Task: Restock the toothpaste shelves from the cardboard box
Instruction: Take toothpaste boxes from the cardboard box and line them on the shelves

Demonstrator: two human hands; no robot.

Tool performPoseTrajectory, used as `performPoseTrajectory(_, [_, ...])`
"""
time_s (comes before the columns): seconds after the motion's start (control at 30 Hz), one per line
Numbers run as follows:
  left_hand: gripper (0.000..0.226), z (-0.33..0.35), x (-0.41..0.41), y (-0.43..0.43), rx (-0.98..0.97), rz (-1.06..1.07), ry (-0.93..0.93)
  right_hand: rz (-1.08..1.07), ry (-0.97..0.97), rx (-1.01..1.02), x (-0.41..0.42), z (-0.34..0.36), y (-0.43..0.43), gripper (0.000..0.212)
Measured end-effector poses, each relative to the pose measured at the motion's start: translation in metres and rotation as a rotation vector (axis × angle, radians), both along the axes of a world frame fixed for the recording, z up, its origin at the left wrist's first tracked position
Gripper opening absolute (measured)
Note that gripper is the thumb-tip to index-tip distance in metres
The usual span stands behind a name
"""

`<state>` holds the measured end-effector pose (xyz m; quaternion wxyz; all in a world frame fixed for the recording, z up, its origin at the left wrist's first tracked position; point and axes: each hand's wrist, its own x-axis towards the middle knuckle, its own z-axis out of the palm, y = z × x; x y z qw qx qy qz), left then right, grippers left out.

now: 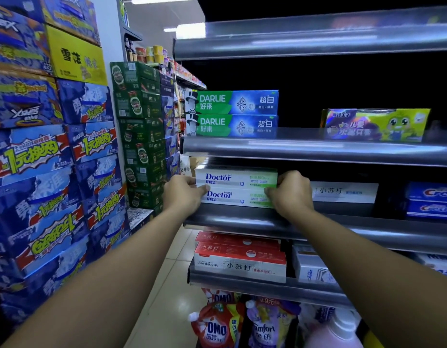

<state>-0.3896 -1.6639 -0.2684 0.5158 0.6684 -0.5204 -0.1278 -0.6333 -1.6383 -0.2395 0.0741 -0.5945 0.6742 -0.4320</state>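
Note:
Two white Doctor toothpaste boxes (pixel 236 188) are stacked at the left end of the middle shelf (pixel 343 223). My left hand (pixel 183 193) grips their left ends and my right hand (pixel 291 192) grips their right ends, fingers curled round the edges. The lower box rests on or just above the shelf. The cardboard box is not in view.
Two Darlie boxes (pixel 233 113) and a yellow children's toothpaste box (pixel 375 125) sit one shelf up. White baking-soda boxes (pixel 344 192) and Crest boxes (pixel 431 200) lie right of my hands. Red boxes (pixel 240 254) fill the shelf below. Beer cases (pixel 54 146) are stacked on the left.

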Motion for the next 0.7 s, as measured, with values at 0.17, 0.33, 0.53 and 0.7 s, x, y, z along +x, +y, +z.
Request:
performPoseTrajectory(0.17, [0.047, -0.005, 0.003, 0.020, -0.050, 0.050, 0.023, 0.037, -0.105, -0.056, -0.011, 0.002, 0.023, 0.035])
performPoseTrajectory(0.33, [0.028, -0.038, -0.015, 0.077, -0.383, -0.024, 0.017, 0.153, -0.250, -0.229, -0.043, -0.021, 0.089, 0.025])
performPoseTrajectory(0.53, [0.017, -0.135, -0.097, 0.142, -0.333, -0.311, 0.024, 0.178, -0.346, -0.187, -0.101, -0.079, 0.149, 0.011])
performPoseTrajectory(0.7, [0.017, -0.222, -0.172, 0.166, -0.019, -0.522, 0.126, 0.150, -0.355, 0.008, -0.147, -0.149, 0.165, 0.008])
